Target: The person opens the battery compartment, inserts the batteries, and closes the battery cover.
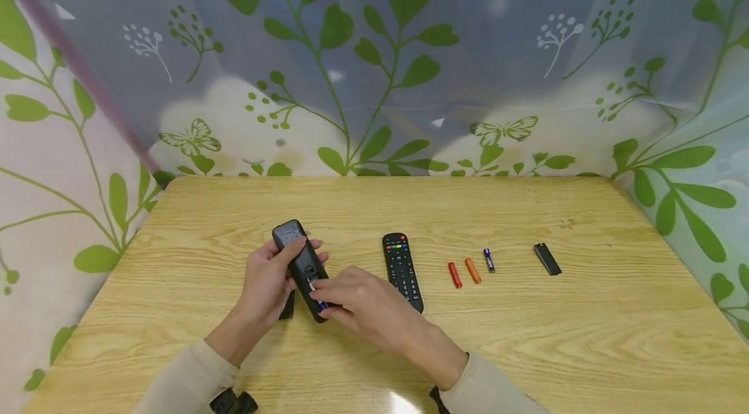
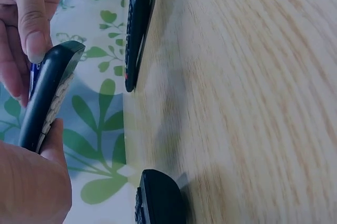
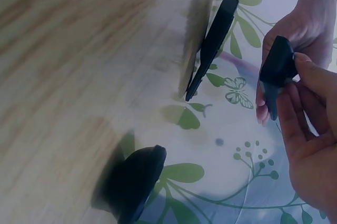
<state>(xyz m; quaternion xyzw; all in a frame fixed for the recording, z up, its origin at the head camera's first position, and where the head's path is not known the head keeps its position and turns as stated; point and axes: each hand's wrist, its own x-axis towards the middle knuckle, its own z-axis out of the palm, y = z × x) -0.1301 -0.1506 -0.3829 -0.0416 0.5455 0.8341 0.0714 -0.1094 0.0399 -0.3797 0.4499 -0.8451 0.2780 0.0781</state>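
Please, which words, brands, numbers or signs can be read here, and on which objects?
No text is readable.
Held remote, back label: print too small and blurred.
Face-up middle remote: button marks too small.
Loose blue battery: any print too small.

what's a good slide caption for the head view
Left hand holds a remote, right hand touching a battery in its back; another remote and three loose batteries lie nearby.

the left hand (image 1: 266, 281) and the right hand (image 1: 368, 307) are bare. a pale beige, plain-edged left sleeve (image 1: 190, 378) is worn, and it is matched by the right sleeve (image 1: 488, 388). a black, rounded device (image 1: 233, 402) is seen beside the left sleeve; a black piece (image 1: 437, 399), largely hidden, is seen beside the right.
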